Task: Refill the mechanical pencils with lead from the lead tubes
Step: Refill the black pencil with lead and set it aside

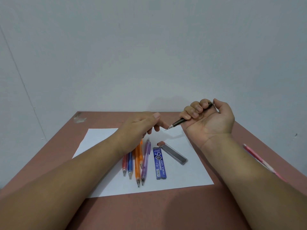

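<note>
My right hand (207, 118) grips a dark mechanical pencil (178, 122) in a fist, thumb over its back end, tip pointing left and down. My left hand (141, 127) hovers just left of that tip, fingers loosely curled, index fingertip close to the point; whether it pinches a lead I cannot tell. On the white paper (103, 140) lie a red pencil (124, 164), a blue pencil (129, 165), two orange pencils (137, 161) and a purple pencil (145, 161), tips toward me. Right of them lie a blue lead tube (159, 163) and a clear grey lead tube (173, 152).
The paper lies on a reddish-brown table (166, 209) set against a pale wall (149, 47). A pink pencil (259, 158) lies on the table at the right, partly hidden by my right forearm.
</note>
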Demonstrator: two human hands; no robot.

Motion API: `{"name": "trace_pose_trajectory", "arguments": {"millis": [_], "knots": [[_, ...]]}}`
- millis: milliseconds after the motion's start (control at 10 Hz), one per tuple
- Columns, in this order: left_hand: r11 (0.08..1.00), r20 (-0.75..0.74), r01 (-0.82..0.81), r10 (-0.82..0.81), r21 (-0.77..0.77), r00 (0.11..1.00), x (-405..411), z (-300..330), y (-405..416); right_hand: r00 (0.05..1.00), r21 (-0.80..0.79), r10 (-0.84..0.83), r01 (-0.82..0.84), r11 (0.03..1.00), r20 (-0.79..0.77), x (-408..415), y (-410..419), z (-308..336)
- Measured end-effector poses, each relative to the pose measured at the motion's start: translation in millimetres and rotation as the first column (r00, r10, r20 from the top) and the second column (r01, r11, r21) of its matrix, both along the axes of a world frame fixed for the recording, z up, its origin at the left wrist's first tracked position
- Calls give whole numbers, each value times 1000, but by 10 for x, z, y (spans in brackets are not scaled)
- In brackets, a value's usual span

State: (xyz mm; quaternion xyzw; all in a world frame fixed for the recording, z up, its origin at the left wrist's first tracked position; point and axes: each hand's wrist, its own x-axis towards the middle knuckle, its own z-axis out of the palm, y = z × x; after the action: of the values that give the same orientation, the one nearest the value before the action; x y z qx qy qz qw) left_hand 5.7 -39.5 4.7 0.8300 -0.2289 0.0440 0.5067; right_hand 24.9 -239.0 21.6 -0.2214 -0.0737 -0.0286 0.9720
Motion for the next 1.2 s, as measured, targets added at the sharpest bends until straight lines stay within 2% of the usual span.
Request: {"name": "trace_pose_trajectory", "arguments": {"millis": [1200], "knots": [[1000,-11,7,-7,-23,1000,-27,10,12,1000,5,13,-13,1000,-5,-36,24,15]]}}
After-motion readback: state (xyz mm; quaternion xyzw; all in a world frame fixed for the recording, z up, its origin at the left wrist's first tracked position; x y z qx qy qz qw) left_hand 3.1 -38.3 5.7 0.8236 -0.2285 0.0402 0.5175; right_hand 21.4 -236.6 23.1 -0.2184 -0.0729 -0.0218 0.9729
